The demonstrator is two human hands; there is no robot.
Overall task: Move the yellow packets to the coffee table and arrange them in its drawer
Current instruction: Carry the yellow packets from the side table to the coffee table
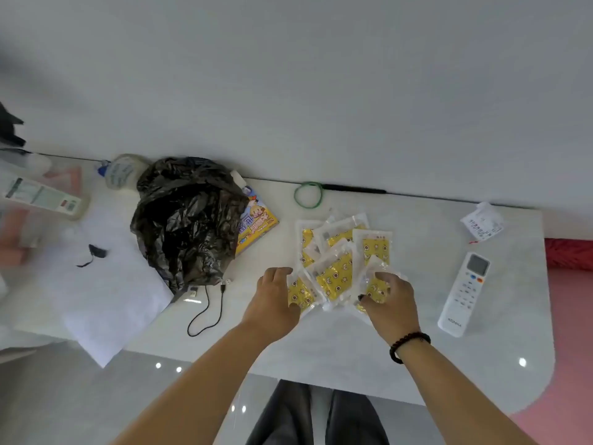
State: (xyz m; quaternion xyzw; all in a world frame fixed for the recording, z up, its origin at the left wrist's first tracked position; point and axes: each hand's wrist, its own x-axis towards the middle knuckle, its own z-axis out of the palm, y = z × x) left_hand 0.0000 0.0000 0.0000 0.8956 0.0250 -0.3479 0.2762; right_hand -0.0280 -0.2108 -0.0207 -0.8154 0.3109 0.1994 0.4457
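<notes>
Several yellow packets (337, 271) in clear wrappers lie in a loose overlapping pile on the white tabletop (321, 342). My left hand (272, 303) grips the packet at the pile's near left edge, fingers curled over it. On the near right side of the pile my right hand (390, 303), with a dark bead bracelet on the wrist, grips another packet. No drawer is in view.
A crumpled black plastic bag (186, 220) lies left of the pile, over a colourful box (256, 226). A black cable (205, 313) trails near my left arm. White remote (465, 293) and crumpled receipt (483, 221) at right. Green band (308, 194) by the wall. White paper (106, 300) overhangs the table's front-left edge.
</notes>
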